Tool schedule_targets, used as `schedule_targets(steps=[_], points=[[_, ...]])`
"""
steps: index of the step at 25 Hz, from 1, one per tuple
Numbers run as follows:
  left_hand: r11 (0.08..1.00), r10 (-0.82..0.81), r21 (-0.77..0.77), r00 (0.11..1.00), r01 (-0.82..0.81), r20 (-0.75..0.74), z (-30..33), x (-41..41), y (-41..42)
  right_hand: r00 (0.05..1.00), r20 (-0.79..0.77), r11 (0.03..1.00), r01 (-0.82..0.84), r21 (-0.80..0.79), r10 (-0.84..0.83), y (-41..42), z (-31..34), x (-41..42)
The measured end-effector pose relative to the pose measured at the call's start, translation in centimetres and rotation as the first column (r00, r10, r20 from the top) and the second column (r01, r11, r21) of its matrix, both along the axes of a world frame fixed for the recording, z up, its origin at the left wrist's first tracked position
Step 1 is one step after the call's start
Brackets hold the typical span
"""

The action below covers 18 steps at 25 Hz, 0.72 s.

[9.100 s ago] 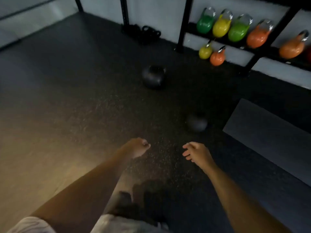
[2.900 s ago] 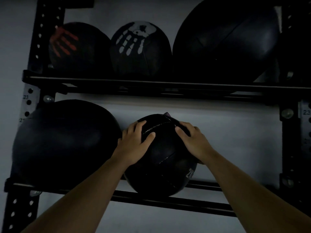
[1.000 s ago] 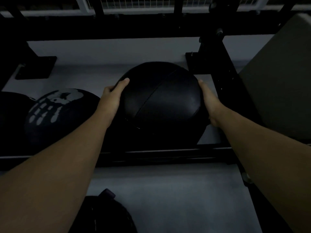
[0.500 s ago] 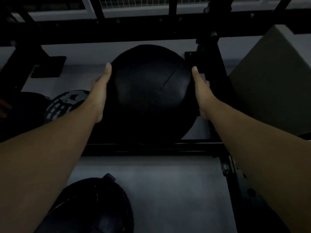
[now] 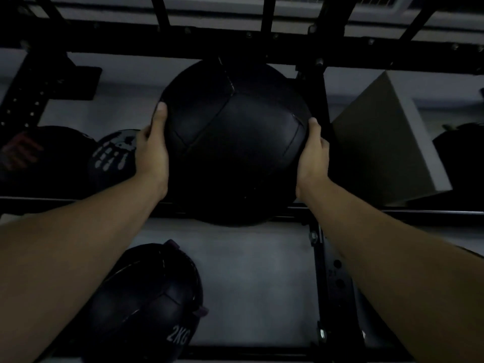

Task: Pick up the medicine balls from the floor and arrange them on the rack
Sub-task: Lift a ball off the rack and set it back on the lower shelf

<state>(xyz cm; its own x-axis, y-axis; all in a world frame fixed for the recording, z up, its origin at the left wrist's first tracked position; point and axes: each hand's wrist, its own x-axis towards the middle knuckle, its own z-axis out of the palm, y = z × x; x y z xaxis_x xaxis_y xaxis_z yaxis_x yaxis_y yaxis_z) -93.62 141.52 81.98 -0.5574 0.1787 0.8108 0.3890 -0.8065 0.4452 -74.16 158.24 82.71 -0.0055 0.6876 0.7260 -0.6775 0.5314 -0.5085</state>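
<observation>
A large black medicine ball (image 5: 235, 142) sits at the upper shelf of the black rack (image 5: 320, 106), its bottom at the shelf's front rail. My left hand (image 5: 152, 150) presses its left side and my right hand (image 5: 313, 155) presses its right side. To its left on the same shelf rest a ball with a white handprint (image 5: 112, 155) and a ball with a red handprint (image 5: 31, 155). On the lower shelf, under my left forearm, lies a small black ball marked 2KG (image 5: 146, 302).
A grey box-like block (image 5: 385, 142) stands right of the rack upright on the upper shelf, with a dark object (image 5: 461, 155) beyond it. Black crossbars (image 5: 235, 48) run above the big ball. A pale wall shows behind the shelves.
Since a second ago both hands have stayed clamped on the big ball's sides. The ball sits a little closer and lower in view than half a second ago, and its seams have turned.
</observation>
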Motion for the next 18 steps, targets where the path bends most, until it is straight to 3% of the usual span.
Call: schedule_targets(steps=[5, 11, 18], points=[[0.999, 0.010, -0.038, 0.995, -0.007, 0.095, -3.6, 2.3, -3.3, 0.999, -0.054, 0.989, -0.012, -0.148, 0.004, -4.5, -5.3, 2.7], [0.986, -0.071, -0.132, 0.973, 0.102, 0.219, -11.3, 4.9, -4.3, 0.994, 0.062, 0.962, 0.101, -0.254, -0.089, -7.3, -11.3, 6.5], [0.955, -0.100, -0.226, 0.923, 0.195, 0.371, -17.3, 7.7, -1.8, 0.984, 0.146, 0.917, 0.148, -0.371, -0.100, -4.4, -17.9, 8.8]])
